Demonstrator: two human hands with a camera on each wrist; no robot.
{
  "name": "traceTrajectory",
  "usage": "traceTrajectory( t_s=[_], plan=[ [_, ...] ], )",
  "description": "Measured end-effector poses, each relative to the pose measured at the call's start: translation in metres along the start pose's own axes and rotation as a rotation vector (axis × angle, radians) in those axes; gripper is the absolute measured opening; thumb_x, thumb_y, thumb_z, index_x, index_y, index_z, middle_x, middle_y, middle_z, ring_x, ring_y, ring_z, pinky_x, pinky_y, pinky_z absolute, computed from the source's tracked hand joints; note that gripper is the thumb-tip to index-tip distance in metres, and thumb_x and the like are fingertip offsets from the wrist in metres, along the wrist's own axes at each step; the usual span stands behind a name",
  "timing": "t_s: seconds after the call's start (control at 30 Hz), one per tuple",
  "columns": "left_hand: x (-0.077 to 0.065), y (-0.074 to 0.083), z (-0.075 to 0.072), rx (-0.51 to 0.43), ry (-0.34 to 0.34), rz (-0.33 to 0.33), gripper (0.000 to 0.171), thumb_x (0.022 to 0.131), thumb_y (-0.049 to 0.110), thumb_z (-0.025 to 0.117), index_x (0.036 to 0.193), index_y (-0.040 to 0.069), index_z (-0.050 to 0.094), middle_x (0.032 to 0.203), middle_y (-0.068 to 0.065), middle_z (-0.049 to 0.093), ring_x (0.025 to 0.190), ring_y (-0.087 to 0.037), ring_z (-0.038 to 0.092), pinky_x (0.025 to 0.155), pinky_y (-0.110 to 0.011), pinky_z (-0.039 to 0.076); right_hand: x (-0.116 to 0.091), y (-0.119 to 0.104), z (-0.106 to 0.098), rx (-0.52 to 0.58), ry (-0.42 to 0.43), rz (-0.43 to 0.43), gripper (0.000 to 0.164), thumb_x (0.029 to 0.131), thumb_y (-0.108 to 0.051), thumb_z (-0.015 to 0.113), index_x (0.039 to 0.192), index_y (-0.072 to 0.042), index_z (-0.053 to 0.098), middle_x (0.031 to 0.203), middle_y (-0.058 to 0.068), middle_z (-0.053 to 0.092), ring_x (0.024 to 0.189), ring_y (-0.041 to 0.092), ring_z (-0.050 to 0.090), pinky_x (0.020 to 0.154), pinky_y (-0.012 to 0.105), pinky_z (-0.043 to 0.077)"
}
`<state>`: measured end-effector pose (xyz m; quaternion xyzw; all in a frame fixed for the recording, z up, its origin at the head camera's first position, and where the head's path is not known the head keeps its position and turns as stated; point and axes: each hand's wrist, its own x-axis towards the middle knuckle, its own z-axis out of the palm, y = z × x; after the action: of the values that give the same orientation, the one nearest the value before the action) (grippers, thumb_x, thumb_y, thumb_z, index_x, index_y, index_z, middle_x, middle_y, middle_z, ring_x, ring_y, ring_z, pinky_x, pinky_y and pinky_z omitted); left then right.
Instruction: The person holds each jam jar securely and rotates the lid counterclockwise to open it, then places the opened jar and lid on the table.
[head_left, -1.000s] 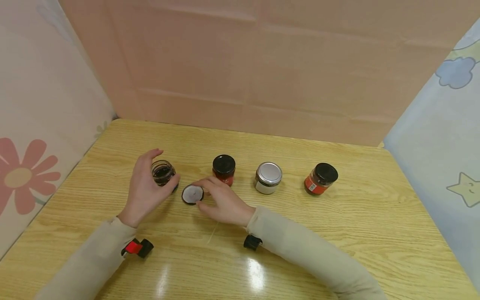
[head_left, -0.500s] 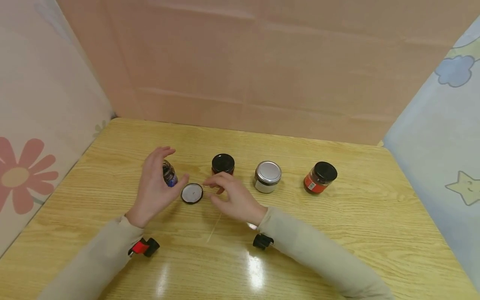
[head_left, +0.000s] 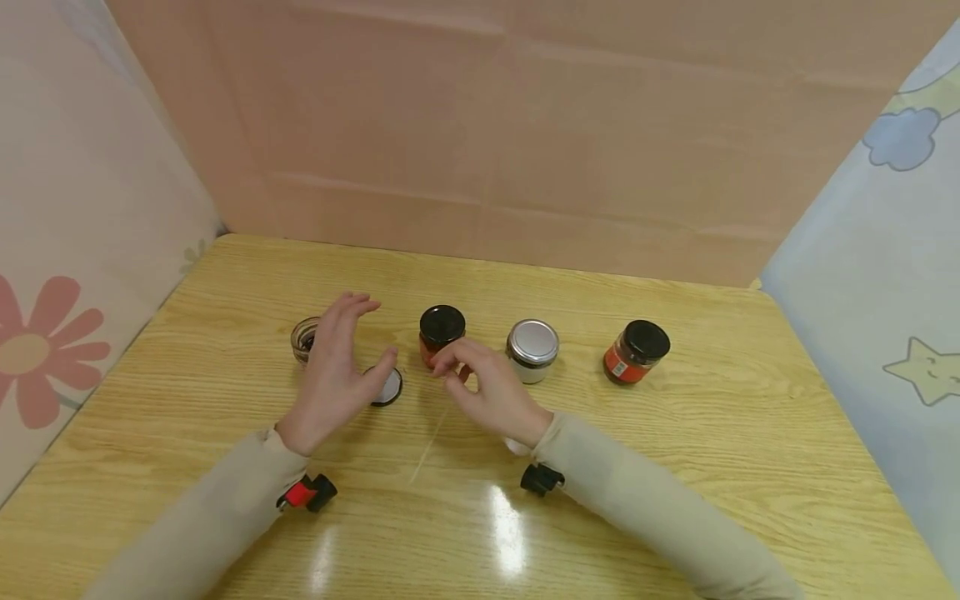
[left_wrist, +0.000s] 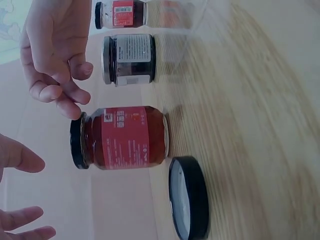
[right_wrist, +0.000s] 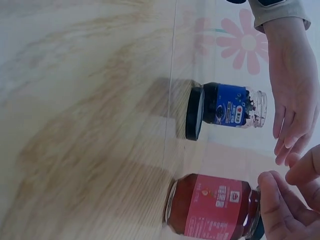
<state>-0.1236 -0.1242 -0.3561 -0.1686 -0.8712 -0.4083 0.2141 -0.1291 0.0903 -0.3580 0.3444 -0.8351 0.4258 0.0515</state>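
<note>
My left hand [head_left: 337, 375] hovers over the table with fingers spread and thumb apart, holding nothing. Partly hidden behind it is an uncapped glass jar [head_left: 302, 337], whose blue label [right_wrist: 231, 105] and dark contents show in the right wrist view. Its black lid [head_left: 388, 388] lies on the table with the pale inside up, partly covered by my left thumb. My right hand [head_left: 491, 387], fingers loosely bent and empty, is at the near side of a red-labelled jar [left_wrist: 125, 137] with a black lid. Whether its fingertips touch that lid, I cannot tell.
To the right stands a silver-lidded jar [head_left: 533, 346] with a pale label. Farther right is another red-labelled jar [head_left: 636, 352] with a black lid. A brown paper sheet [head_left: 480, 133] backs the wood-grain table [head_left: 675, 467], and patterned panels stand at both sides.
Both hands have moved to the right. My right hand has left the loose black lid on the table and come to the red-labelled jar; my left hand has moved away from the uncapped jar.
</note>
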Motion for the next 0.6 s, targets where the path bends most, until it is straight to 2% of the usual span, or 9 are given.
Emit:
traceTrajectory(
  t_s=[0.2,0.4,0.6],
  plan=[
    [0.001,0.002,0.005,-0.019,-0.033,-0.008,0.055,0.081,0.005,0.07,0.129,-0.007,0.047,0.139,-0.026,0.042,0.138,-0.043,0.027,0.108,-0.062,0.024,-0.002,0.004,-0.005,-0.02,0.014,0.016,0.014,0.085,0.005,0.054,0.087,-0.005,0.063,0.096,0.009,0.067,0.087,0.016,0.061,0.07,0.029,0.053],
    [0.004,0.003,0.01,-0.04,-0.088,-0.026,0.055,0.082,0.007,0.068,0.131,-0.007,0.046,0.137,-0.027,0.044,0.131,-0.042,0.037,0.105,-0.059,0.03,-0.005,0.006,-0.011,-0.041,0.021,0.041,0.014,0.085,0.004,0.055,0.09,-0.005,0.064,0.089,0.005,0.065,0.083,0.015,0.06,0.069,0.032,0.054],
    [0.007,0.003,0.018,-0.03,-0.163,-0.064,0.056,0.083,0.009,0.067,0.133,-0.006,0.044,0.134,-0.025,0.046,0.126,-0.04,0.044,0.102,-0.056,0.036,-0.008,0.011,-0.017,-0.057,0.035,0.061,0.015,0.084,0.004,0.056,0.093,-0.004,0.064,0.092,0.007,0.066,0.083,0.015,0.061,0.067,0.034,0.054]
  ],
)
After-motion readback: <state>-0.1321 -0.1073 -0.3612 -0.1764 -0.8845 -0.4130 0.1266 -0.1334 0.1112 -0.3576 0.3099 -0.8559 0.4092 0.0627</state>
